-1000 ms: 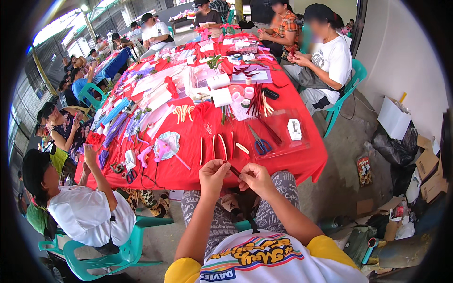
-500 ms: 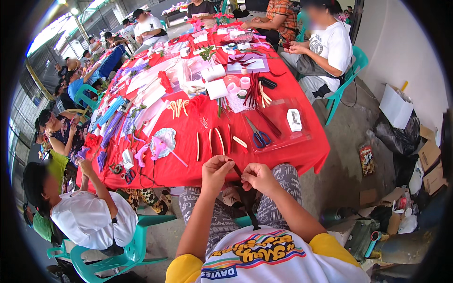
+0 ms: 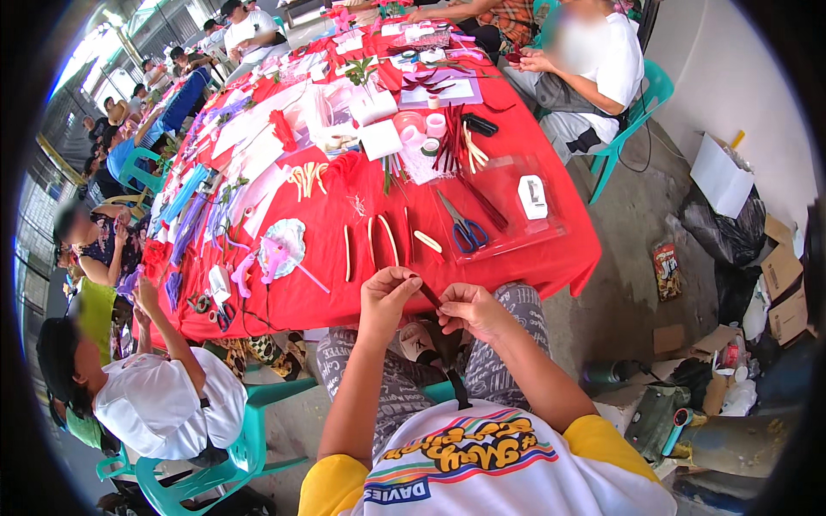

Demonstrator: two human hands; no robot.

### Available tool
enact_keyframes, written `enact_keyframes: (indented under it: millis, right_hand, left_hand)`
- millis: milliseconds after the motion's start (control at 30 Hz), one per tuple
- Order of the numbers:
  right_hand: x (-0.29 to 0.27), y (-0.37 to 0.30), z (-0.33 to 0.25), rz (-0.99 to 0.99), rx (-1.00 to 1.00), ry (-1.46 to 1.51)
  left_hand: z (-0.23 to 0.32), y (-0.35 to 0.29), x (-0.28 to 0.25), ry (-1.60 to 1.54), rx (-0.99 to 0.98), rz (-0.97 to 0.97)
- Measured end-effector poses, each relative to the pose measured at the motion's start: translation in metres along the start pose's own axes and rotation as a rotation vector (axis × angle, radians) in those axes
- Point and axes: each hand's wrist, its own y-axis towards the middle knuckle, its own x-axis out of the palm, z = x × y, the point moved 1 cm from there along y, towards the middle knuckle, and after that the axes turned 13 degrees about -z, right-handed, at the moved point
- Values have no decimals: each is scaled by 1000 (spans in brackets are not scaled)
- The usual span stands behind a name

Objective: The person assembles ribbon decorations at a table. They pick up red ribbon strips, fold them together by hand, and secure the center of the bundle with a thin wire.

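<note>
Above my lap, at the table's near edge, my left hand [image 3: 387,297] pinches one end of a short dark red pipe cleaner [image 3: 429,296]. The other end sits between the thumb and fingers of my right hand [image 3: 471,310]. The strip slants down from left to right. Beyond my hands, on the red cloth, lie a curved pair of cream and red pipe cleaners [image 3: 389,239], a straight cream one [image 3: 348,254] and a short cream one [image 3: 428,242]. Blue-handled scissors [image 3: 467,232] lie to their right.
A red-covered table [image 3: 327,292] carries a white tape dispenser [image 3: 533,198], dark red pipe cleaners [image 3: 489,209], white rolls [image 3: 379,139] and a purple flower piece [image 3: 274,256]. People sit on green chairs at both sides. Boxes [image 3: 783,284] and bags are piled at the right.
My hands have moved slightly up and apart, and more of the dark red strip shows between them. The whole view has shifted a little, with table items appearing further left.
</note>
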Motion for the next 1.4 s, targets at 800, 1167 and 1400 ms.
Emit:
enact_keyframes:
  millis: [800,1167,1400]
  right_hand:
    - [-55,94,-3,463,-279,-1251]
    - [-80,138,2,601,-36,-1530]
    - [-72,127,-28,512,-69,-931]
  left_hand:
    - [-70,45,-57,-137,-131,258]
    - [-56,42,-71,-131,-142,289]
    - [-47,39,-61,-89,-127,267]
